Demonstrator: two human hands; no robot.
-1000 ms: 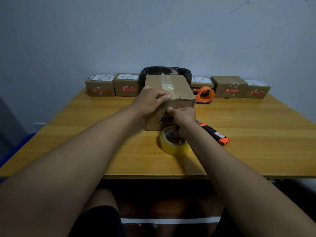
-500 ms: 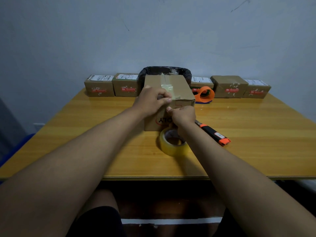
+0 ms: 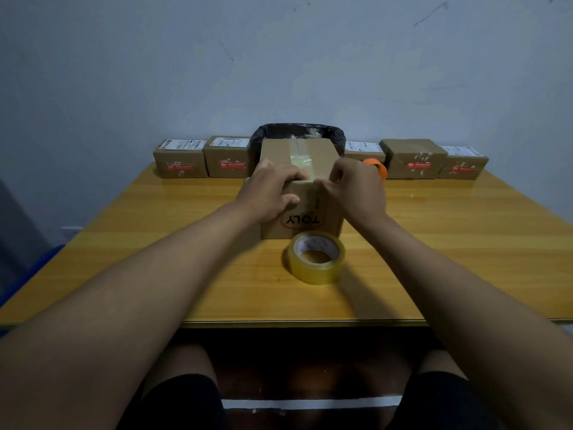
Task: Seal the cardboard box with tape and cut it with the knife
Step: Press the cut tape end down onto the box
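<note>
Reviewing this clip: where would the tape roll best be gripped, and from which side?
Probably from above: the tape roll lies flat on the table with its hole facing up, clear of the box. Pinch the ring wall, thumb in the hole, fingers outside.

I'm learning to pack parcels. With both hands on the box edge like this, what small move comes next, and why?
Probably smooth the clear tape strip down over the brown cardboard box's front edge: the left hand and right hand meet there, where the strip ends.
</note>
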